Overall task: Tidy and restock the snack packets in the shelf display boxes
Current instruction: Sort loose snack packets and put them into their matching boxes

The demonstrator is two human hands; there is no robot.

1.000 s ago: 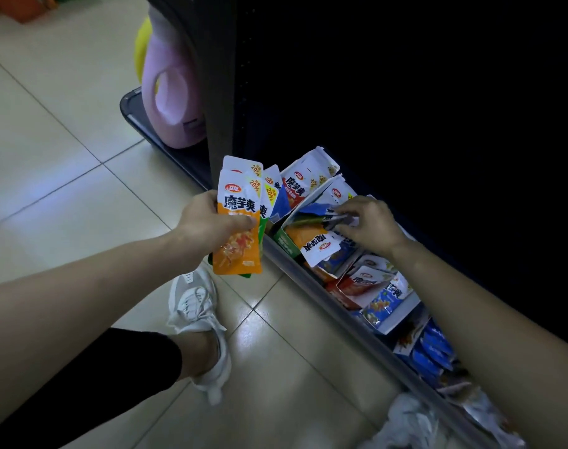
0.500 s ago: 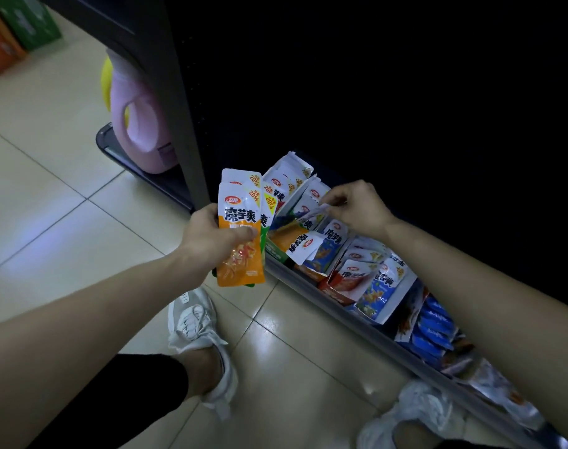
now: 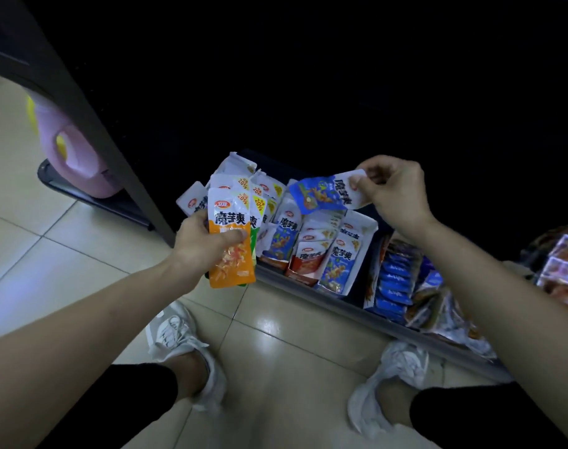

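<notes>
At the bottom shelf, I pinch a blue packet (image 3: pixel 321 193) by its white end between thumb and fingers of my right hand (image 3: pixel 396 192), raised above the display boxes (image 3: pixel 362 226) — a thin hold, so it could slip and land among the wrong flavours. My left hand (image 3: pixel 201 246) clamps a fan of packets (image 3: pixel 232 254), thumb across the orange one in front, just left of the boxes — a slack thumb would spill them onto the floor tiles (image 3: pixel 276 335).

One left hand (image 3: pixel 205 244), one right hand (image 3: pixel 396 192), two white lace-up sneakers (image 3: pixel 185 348), one pink plastic jug (image 3: pixel 72 157) at ten o'clock, one raised blue foil snack packet (image 3: pixel 321 192).
</notes>
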